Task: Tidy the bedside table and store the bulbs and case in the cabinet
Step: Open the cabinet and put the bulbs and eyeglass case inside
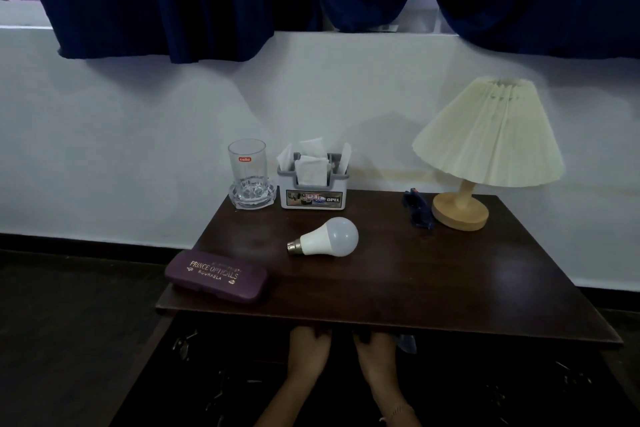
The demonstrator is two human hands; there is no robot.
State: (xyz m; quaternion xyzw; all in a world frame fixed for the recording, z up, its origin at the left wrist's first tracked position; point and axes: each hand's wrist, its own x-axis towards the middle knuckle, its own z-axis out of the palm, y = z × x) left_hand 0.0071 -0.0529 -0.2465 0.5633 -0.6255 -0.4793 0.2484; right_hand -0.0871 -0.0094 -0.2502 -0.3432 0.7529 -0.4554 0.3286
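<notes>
Both of our hands reach under the front lip of the desk, the left hand and the right hand side by side with their fingertips hidden in the dark below the edge, so we cannot tell whether they are spread, curled or gripping anything; a bluish scrap just to the right of the right hand is too dim to name. The likeliest trouble, as we judge it, is the bulb: it lies on its side up and beyond the left hand, a smooth white dome tapering to a ridged metal base, and that round shape would roll on the polished dark wood if working at the cabinet below jolted the top. The case sits beyond and to the left of the left hand, its near corner hanging slightly past the desk's left edge, so a knock could tip it off; it is a matte purple oblong with rounded ends and gold lettering. Further beyond the hands stand a clear tumbler in a heavy glass dish, a grey plastic holder stuffed with paper sachets, and, off to the right, a lamp with a pleated cream shade on a pale wooden base, top-heavy if the desk shakes.
</notes>
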